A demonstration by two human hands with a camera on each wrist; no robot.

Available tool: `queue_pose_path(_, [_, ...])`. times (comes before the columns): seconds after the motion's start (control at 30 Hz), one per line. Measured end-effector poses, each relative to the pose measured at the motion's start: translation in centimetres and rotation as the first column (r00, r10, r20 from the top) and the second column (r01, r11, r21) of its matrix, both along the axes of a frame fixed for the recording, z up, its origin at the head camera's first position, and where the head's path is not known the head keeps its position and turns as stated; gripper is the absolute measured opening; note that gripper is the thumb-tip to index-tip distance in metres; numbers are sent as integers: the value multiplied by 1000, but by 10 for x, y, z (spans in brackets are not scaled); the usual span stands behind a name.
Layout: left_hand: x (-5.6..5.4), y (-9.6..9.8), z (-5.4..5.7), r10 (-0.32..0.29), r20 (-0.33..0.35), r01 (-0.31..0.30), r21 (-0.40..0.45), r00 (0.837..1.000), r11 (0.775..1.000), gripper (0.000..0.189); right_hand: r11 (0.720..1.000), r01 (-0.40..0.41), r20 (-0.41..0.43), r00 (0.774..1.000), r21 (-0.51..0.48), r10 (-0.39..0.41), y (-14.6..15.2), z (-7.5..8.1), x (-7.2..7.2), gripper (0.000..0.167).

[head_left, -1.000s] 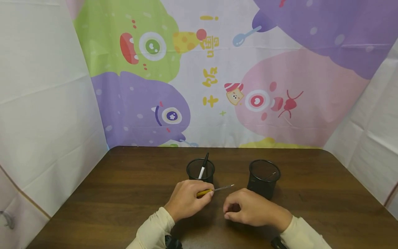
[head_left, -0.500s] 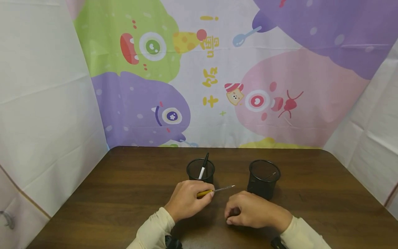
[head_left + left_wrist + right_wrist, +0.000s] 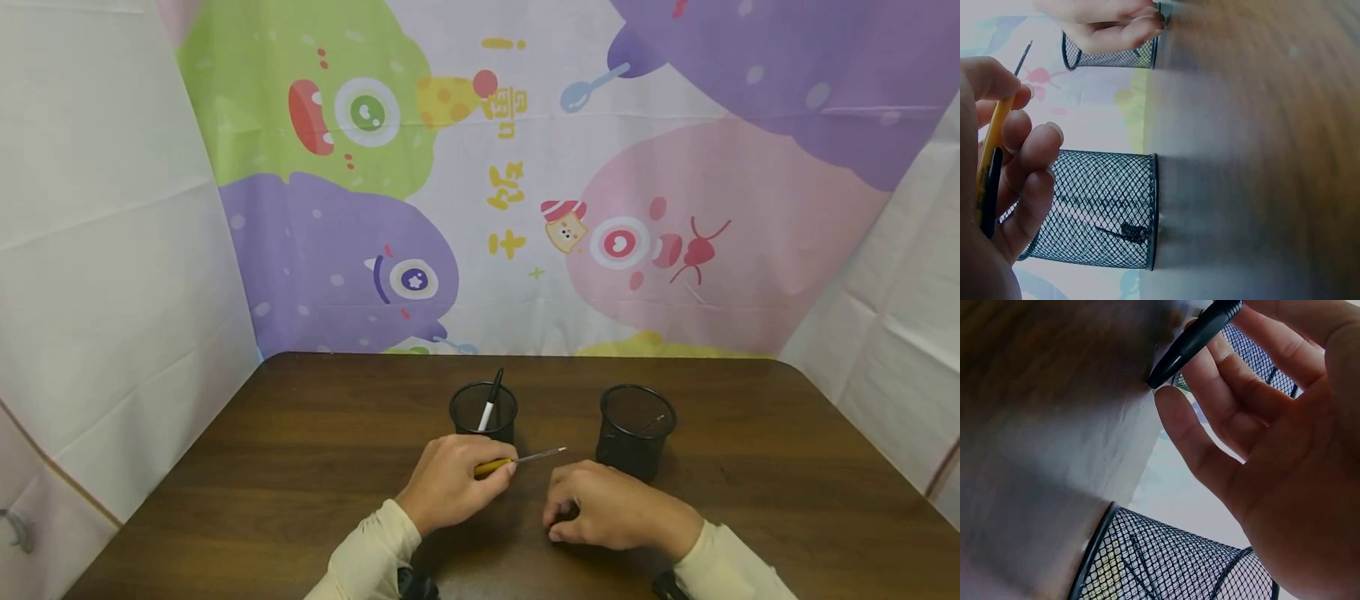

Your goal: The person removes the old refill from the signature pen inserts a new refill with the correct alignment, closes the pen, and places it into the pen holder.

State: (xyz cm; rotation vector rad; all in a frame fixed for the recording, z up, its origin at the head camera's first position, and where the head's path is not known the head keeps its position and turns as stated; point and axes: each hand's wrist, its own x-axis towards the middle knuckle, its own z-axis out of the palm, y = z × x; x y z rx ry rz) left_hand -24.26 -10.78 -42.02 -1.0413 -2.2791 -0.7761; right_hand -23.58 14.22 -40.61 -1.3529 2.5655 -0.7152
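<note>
My left hand (image 3: 457,483) pinches a thin paintbrush (image 3: 999,119), its yellow handle leaning upward and its fine tip pointing right in the head view. Along that handle, a black piece (image 3: 990,194) shows near the palm in the left wrist view. Low over the table, my right hand (image 3: 615,507) curls its fingers at a slim black pen-shaped thing (image 3: 1194,345), ribbed near its top and slanting down to the table; the head view hides it. Behind the left hand stands a black mesh cup (image 3: 1100,209) with a black-and-white marker (image 3: 491,400) in it.
Another black mesh cup (image 3: 630,454) stands just behind the right hand, with a thin stick (image 3: 656,421) inside. The brown wooden table (image 3: 300,467) meets a cartoon-printed cloth (image 3: 480,317) at its back edge. White cloth walls (image 3: 112,250) flank both sides.
My right hand has drifted slightly to the right. The left hand and its paintbrush have barely moved, and both cups stay put.
</note>
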Motion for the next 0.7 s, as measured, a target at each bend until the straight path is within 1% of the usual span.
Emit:
queue_pose_path(0.47, [0,-1,-2,-5,23,5,3,1000,1000,8,998,37,2,999,52,-37,-2,1,-1,9])
queue_pose_path(0.6, [0,-1,-2,-8,24,8,2,1000,1000,7,998,41,6,999,44,-41,-2,2,0,8])
queue_pose_path(0.7, [0,-1,-1,-9,21,9,2,1000,1000,7,999,41,-10,999,25,-41,-2,2,0,5])
